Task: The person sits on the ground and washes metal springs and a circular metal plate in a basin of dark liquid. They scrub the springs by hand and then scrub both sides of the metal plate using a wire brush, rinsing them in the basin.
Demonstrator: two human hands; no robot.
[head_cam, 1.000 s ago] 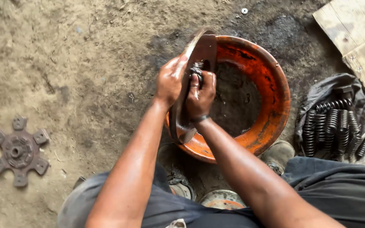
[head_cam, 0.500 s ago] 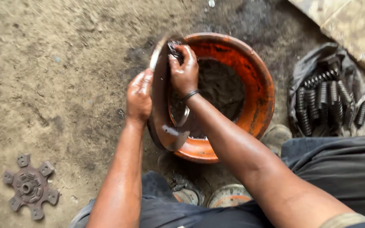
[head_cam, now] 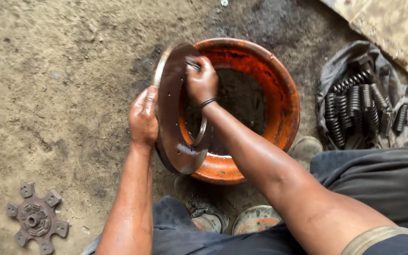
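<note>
A rusty brown metal ring plate (head_cam: 172, 118) stands on edge over the near-left rim of an orange basin (head_cam: 279, 94) that holds dark dirty liquid. My left hand (head_cam: 143, 115) steadies the plate from its outer left side. My right hand (head_cam: 201, 82) is closed on a small dark brush or tool (head_cam: 192, 64) pressed against the plate's upper inner face. A black band circles my right wrist.
Several dark coil springs (head_cam: 360, 108) lie on a grey cloth at the right. A star-shaped metal hub (head_cam: 36, 219) rests on the dirt floor at the bottom left. Worn shoes (head_cam: 256, 219) sit below the basin. Cardboard (head_cam: 393, 28) lies at the top right.
The plate has turned from edge-on to showing more of its face. My left hand slid down from the top to the plate's left side; my right hand stays on its upper part.
</note>
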